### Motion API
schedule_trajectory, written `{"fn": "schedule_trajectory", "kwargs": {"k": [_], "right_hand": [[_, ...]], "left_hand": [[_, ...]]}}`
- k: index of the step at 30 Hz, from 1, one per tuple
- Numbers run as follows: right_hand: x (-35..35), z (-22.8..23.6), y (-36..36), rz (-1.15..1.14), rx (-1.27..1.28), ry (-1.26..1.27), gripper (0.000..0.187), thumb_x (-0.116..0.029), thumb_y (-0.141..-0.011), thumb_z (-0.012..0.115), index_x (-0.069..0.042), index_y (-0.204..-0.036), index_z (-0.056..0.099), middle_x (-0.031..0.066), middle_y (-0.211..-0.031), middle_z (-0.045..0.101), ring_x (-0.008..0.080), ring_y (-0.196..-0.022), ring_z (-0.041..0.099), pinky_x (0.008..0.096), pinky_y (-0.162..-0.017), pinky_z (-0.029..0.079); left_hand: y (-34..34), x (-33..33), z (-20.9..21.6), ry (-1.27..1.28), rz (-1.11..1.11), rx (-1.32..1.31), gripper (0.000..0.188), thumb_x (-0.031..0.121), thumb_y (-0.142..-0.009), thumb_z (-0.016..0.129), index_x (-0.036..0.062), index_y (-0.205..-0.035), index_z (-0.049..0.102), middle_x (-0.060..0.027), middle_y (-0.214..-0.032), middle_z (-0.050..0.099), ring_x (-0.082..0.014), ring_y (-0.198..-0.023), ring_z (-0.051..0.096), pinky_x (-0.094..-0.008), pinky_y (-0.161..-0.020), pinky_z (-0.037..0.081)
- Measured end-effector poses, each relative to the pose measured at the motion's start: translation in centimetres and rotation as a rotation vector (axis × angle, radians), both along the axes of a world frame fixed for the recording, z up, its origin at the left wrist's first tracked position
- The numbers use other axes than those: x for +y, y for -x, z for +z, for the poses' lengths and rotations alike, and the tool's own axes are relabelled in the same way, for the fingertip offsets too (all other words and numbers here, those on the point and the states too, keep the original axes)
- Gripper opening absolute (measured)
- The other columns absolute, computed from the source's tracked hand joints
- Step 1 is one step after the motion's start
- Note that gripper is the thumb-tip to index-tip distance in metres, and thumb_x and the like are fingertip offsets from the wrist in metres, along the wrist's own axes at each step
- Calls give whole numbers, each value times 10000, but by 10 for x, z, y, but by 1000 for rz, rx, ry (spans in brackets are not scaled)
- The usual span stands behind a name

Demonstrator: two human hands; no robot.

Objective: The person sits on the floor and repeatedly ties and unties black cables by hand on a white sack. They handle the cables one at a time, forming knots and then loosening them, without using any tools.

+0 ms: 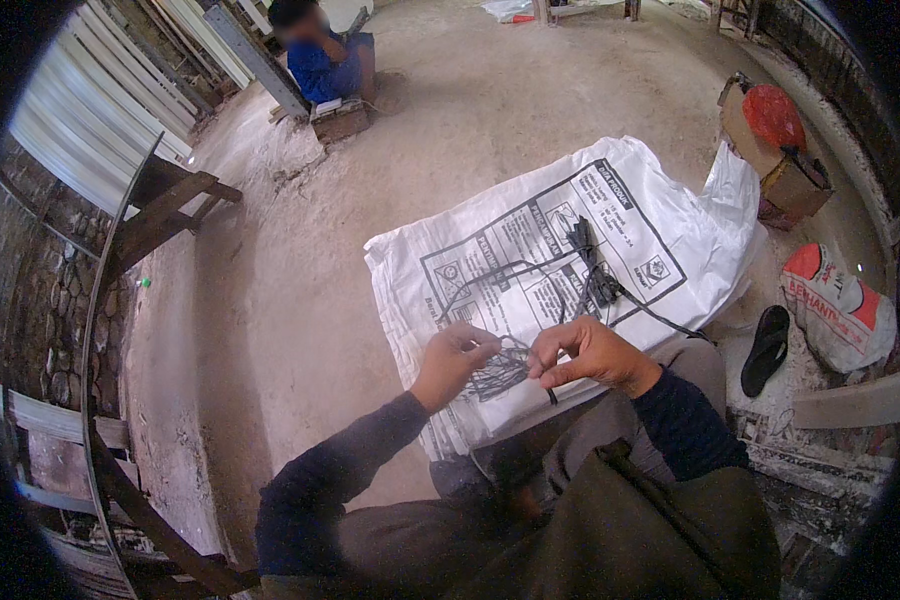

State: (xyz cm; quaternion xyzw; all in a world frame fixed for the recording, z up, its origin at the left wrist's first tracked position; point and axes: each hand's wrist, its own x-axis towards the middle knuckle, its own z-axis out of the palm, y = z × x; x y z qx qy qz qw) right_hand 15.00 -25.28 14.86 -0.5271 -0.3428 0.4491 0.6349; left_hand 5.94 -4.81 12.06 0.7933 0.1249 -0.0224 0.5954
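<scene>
A loose bundle of thin dark cable (498, 378) lies at the near edge of a printed white sack (400, 262). My left hand (454, 362) pinches strands at the bundle's left side, thumb and forefinger together. On its other side, my right hand (595, 357) is closed with the fingertips pinched on the cable; a short dark end hangs just below them. Farther up the sack are a black plug-like piece (580, 236) and a small dark clump of cable (604, 290). From that clump a black cord runs right toward my knee. The fine strands between my fingers are hard to make out.
A black flip-flop (766, 350) and a red-and-white filled bag (838, 310) lie to my right. Beyond them stands a cardboard box (802, 185) with a red plastic bag (773, 117). A wooden frame (160, 215) stands at left. A person in blue (325, 70) sits far off.
</scene>
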Motion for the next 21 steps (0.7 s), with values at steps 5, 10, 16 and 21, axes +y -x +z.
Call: {"fn": "schedule_trajectory", "kwargs": {"k": [5,10,16,21], "right_hand": [[2,-6,-5,-321,-23,102,126,-42,-659,700,-38,-693,579,41,-712,598,112,-743,549,251,-665,427],[3,-37,-13,-670,-522,212,98,-31,-689,659,-42,-711,565,35,-742,557,126,-690,523,260,-616,416],[7,-25,-26,-966,-1015,379,136,-84,-652,673,-101,-779,630,65,-851,496,224,-857,508,335,-749,412],[-7,-35,-37,-860,-814,284,138,-92,-647,703,-81,-770,645,73,-917,486,207,-903,482,301,-796,388]], "left_hand": [[9,-19,8,107,-146,38,120,116,-811,583,-2,-834,591,-33,-823,511,-104,-753,516,-224,-619,415],[13,-36,21,285,-359,4,75,106,-815,574,35,-835,589,-28,-913,475,-128,-872,465,-262,-767,387],[5,-37,33,167,-535,-178,97,130,-787,611,51,-828,575,-26,-952,446,-141,-971,416,-291,-863,329],[4,-16,20,170,-152,-53,119,112,-763,617,2,-808,602,-48,-888,514,-127,-846,484,-241,-760,385]]}}
